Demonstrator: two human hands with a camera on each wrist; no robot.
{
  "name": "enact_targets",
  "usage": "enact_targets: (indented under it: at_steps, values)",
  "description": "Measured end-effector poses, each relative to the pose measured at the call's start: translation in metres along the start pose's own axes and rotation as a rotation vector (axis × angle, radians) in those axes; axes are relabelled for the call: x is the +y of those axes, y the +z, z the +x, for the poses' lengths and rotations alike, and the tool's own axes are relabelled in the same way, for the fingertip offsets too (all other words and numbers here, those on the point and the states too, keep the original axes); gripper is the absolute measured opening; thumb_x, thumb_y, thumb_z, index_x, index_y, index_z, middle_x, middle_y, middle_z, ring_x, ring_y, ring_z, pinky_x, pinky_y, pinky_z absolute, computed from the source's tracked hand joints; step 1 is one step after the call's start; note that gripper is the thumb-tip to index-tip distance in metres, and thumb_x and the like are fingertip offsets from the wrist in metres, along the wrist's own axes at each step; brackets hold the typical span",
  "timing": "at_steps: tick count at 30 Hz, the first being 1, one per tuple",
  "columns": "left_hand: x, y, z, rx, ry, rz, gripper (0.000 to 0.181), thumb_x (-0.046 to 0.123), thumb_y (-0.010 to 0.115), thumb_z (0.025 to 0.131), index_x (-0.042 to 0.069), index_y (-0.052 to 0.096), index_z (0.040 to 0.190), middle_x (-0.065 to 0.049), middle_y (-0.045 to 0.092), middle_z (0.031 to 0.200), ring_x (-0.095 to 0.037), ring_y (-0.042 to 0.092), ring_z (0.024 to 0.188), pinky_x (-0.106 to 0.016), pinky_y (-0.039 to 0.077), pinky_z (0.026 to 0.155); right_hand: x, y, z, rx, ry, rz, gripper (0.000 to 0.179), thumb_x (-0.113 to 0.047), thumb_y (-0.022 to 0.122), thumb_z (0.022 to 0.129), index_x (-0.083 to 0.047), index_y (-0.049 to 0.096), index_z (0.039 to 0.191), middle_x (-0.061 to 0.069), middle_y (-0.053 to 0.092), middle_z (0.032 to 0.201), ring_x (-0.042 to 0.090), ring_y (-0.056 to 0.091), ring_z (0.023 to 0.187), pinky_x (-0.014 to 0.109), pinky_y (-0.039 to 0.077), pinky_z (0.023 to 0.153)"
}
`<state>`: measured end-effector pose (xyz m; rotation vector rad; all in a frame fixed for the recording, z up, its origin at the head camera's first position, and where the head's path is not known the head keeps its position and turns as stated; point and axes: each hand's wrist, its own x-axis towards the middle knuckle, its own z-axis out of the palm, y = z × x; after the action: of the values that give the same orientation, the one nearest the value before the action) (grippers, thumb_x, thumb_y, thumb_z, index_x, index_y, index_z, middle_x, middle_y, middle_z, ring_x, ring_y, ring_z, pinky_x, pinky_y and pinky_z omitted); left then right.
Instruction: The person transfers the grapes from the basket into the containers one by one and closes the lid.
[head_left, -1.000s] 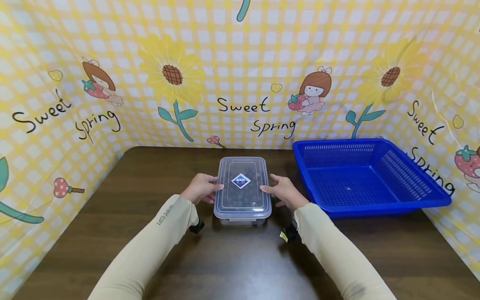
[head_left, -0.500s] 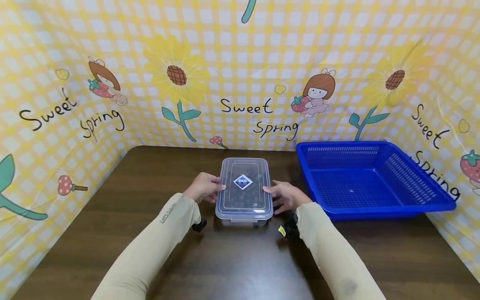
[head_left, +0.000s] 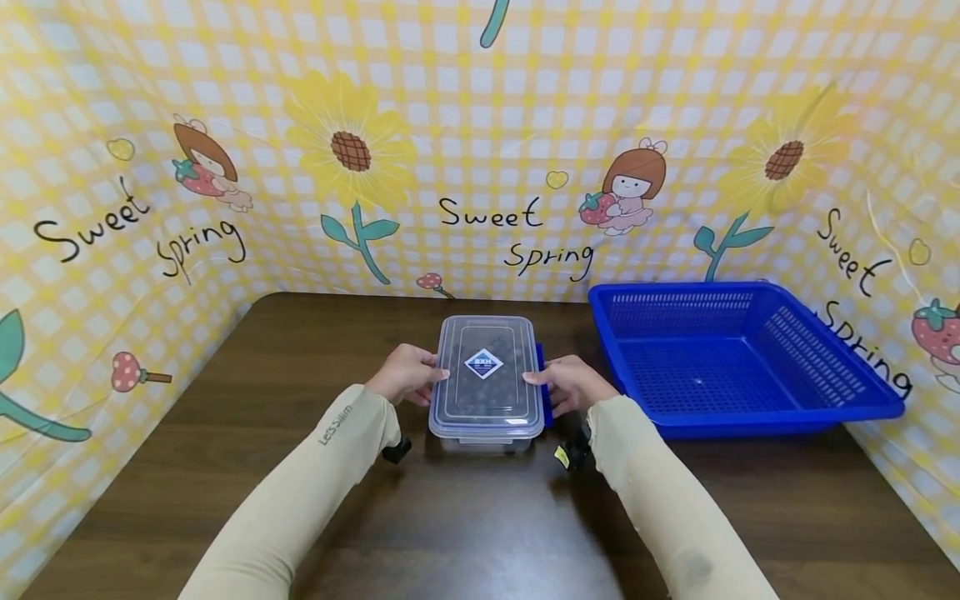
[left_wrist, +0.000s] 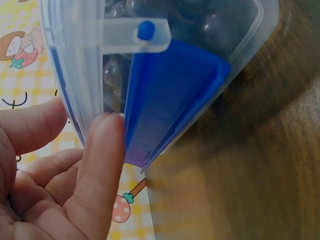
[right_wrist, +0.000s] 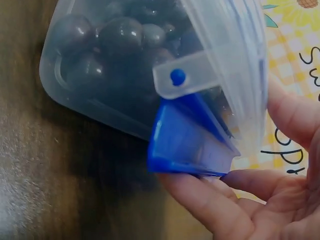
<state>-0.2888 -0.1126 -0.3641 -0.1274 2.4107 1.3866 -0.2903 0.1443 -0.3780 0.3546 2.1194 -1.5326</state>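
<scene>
A clear plastic food storage box with a diamond-shaped sticker on its lid stands on the table before me. Dark, shiny round pieces show through its wall; their kind is unclear. My left hand holds the left side, thumb on the lid's edge and a fingertip beside the blue left latch, which is tilted out from the wall. On the opposite side, my right hand has its thumb on the lid's edge and fingers against the underside of the blue right latch, which sticks outward.
A blue plastic basket with slotted sides stands at the right, close to my right hand and sleeve. The brown wooden table extends around the box. Behind and beside it hangs a yellow checked cloth.
The right latch has swung out and now shows beside the lid in the head view. My right fingers have shifted along with it. My left hand and the box have hardly moved.
</scene>
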Motion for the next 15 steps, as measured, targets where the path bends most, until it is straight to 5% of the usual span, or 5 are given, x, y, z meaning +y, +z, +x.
enact_targets:
  at_steps: [8,15]
  values:
    - [0.002,-0.002,0.002,0.008,-0.003,0.022,0.038,0.008,0.065,0.091,-0.008,0.057,0.125,-0.015,0.069,0.088,-0.018,0.061,0.054,-0.032,0.056,0.055,-0.009,0.003,-0.003,0.093,-0.028,-0.090,0.047,-0.020,0.073,0.086,0.002,0.058,0.124,0.018,0.066,0.112,0.033,0.065,0.098,0.047,0.053,0.085]
    - [0.003,-0.001,0.002,0.017,-0.005,0.033,0.040,0.007,0.067,0.089,-0.008,0.057,0.125,-0.016,0.068,0.092,-0.016,0.058,0.050,-0.027,0.053,0.049,-0.014,0.007,-0.010,0.175,-0.055,-0.156,0.057,-0.016,0.076,0.083,0.002,0.053,0.132,0.017,0.061,0.119,0.029,0.064,0.092,0.046,0.053,0.085]
